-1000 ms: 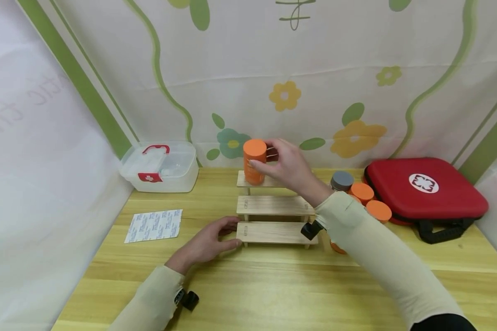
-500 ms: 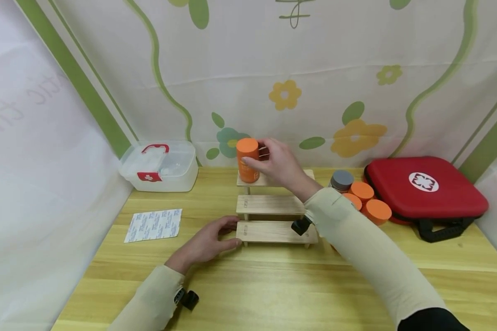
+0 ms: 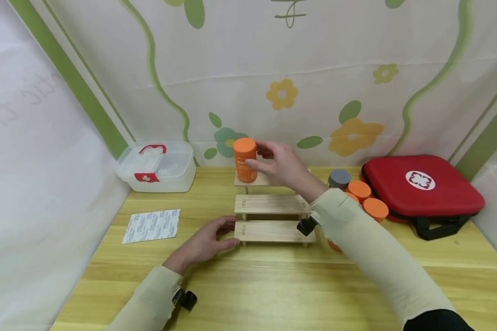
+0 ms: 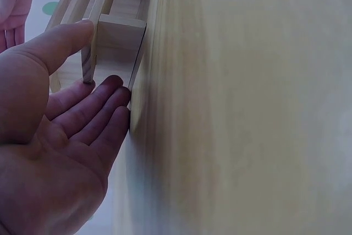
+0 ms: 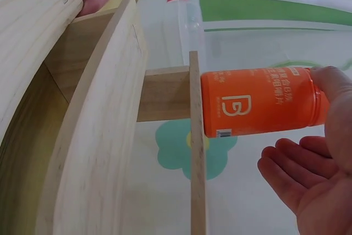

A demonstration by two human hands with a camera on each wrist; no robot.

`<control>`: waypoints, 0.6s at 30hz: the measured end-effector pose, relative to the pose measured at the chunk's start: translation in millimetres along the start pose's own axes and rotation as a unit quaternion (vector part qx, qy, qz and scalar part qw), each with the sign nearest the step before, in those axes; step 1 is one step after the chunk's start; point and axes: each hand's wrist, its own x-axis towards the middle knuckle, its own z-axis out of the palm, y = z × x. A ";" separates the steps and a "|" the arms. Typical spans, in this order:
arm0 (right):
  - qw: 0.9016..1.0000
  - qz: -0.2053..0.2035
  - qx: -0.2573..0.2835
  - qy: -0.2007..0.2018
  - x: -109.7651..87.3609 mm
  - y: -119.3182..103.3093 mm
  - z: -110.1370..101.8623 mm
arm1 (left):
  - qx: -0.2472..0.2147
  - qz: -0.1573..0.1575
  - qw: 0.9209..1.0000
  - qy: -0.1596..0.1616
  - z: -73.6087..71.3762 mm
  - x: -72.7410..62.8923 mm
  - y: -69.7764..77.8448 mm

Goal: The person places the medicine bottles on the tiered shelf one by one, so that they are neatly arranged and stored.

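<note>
An orange pill bottle point(image 3: 245, 161) stands upright on the left end of the top step of a three-tier wooden shelf point(image 3: 275, 203). Its base meets the plank in the right wrist view. My right hand point(image 3: 283, 166) is beside it, thumb point(image 5: 333, 83) at the bottle near the cap, the other fingers extended and apart from it. At the lowest step's left end, my left hand point(image 3: 205, 241) holds the plank between thumb and index finger; its remaining fingers point(image 4: 102, 119) lie loosely below, by the tabletop.
More orange-capped bottles point(image 3: 375, 209) and a grey-capped one point(image 3: 339, 178) stand right of the shelf, partly behind the right sleeve. A red first-aid case point(image 3: 424, 186) lies beyond them. To the left are a clear plastic first-aid box point(image 3: 174, 170) and a printed white sheet point(image 3: 151, 226).
The orange bottle has shifted left to the end of the top step. My right fingers have since loosened around it. My left hand stays at the lowest step.
</note>
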 end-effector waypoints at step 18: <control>0.997 -0.074 -0.036 0.008 -50.3 2.1 -30.4 | 0.005 -0.010 1.000 0.007 0.0 -1.4 1.1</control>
